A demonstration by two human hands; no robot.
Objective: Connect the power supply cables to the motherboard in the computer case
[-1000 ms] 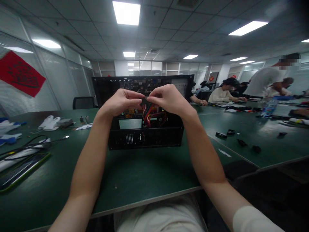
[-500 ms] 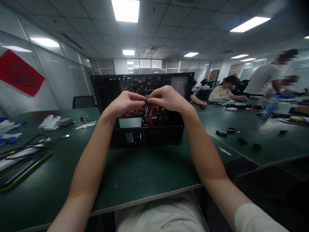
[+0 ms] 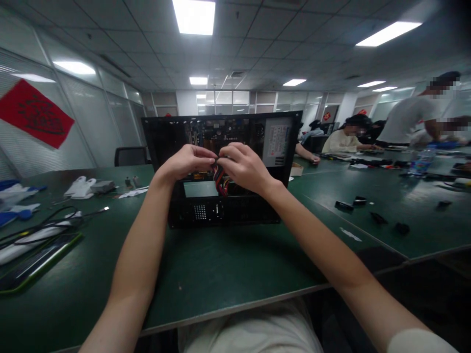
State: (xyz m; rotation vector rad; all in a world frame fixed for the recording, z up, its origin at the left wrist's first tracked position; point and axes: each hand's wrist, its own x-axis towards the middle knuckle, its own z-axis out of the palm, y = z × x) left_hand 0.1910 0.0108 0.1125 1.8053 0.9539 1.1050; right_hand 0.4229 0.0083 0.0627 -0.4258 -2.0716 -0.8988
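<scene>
Green tabletop (image 3: 235,274) supports the upright black computer case (image 3: 252,211), whose exposed interior (image 3: 217,131) faces the person, seemingly for easy reach, while left hand (image 3: 182,163) and right hand (image 3: 246,169) pinch the coloured wire bundle (image 3: 220,184) near its top, apparently keeping its strands gathered.

Office-like workroom: tiled ceiling with light panels (image 3: 194,17), glass partitions (image 3: 97,110), shared green tables (image 3: 235,274).
</scene>
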